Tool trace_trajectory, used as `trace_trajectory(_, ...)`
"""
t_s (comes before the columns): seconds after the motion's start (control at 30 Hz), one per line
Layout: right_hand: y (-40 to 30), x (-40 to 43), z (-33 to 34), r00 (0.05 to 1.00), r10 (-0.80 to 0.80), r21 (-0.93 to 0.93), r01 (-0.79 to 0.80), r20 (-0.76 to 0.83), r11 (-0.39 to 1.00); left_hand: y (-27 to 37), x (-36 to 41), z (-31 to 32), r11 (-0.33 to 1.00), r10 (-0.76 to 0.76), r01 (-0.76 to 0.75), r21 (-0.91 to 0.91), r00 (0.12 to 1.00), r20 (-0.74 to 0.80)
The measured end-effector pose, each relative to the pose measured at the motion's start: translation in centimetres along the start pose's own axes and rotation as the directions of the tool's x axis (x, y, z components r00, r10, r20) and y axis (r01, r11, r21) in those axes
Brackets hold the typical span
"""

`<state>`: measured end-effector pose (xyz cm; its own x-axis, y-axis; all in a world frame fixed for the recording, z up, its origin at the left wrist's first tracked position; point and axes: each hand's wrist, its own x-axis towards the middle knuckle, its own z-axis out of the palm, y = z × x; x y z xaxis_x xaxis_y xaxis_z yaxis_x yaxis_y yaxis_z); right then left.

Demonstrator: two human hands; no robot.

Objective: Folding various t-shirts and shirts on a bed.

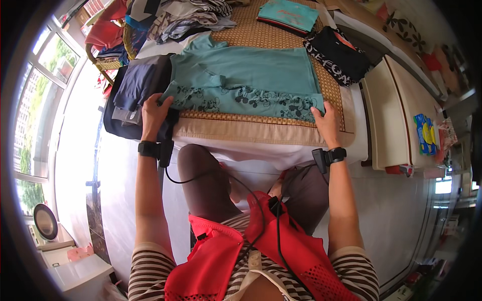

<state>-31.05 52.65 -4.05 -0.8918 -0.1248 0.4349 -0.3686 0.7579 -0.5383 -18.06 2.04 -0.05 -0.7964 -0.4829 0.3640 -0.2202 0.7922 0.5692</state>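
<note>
A teal T-shirt (260, 67) is spread sideways on the bed, its collar end to the left and its hem to the right. The strip along its near side is folded over, with a black cartoon-mouse print facing up. At the left end of that strip, my left hand (155, 109) pinches the cloth between thumb and fingers. My right hand (327, 118) grips the near corner of the hem. A small sleeve lies bunched on top of the shirt near the collar end. Both wrists wear black straps with cabled devices.
Folded dark clothes (137, 81) rest to the left, beside a wicker chair (92, 56). Loose clothes (188, 19) are heaped behind. A folded teal stack (288, 17) and a folded black garment (337, 56) lie at the right on the woven mat (244, 22). A cream cabinet (391, 113) adjoins the bed.
</note>
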Motion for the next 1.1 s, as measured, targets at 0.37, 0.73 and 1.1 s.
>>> trace_trajectory(0.37,-0.1,0.3,-0.1,0.994,0.095,0.009,-0.096,0.049,0.995,-0.5,-1.1,-1.2,0.941,-0.197,0.207,-0.269,0.978,0.064)
trace_trajectory(0.73,-3.9,-0.7,-0.1,0.987,0.159,-0.34,-0.162,-0.036,0.926,-3.2,-0.7,0.5,0.983,-0.152,0.159,-0.089,0.985,0.078)
trace_trajectory(1.1,-2.0,1.4,-1.0,0.913,0.385,-0.264,-0.341,0.134,0.902,-2.1,-0.9,-0.2,0.988,-0.119,0.123,-0.095,0.992,0.048)
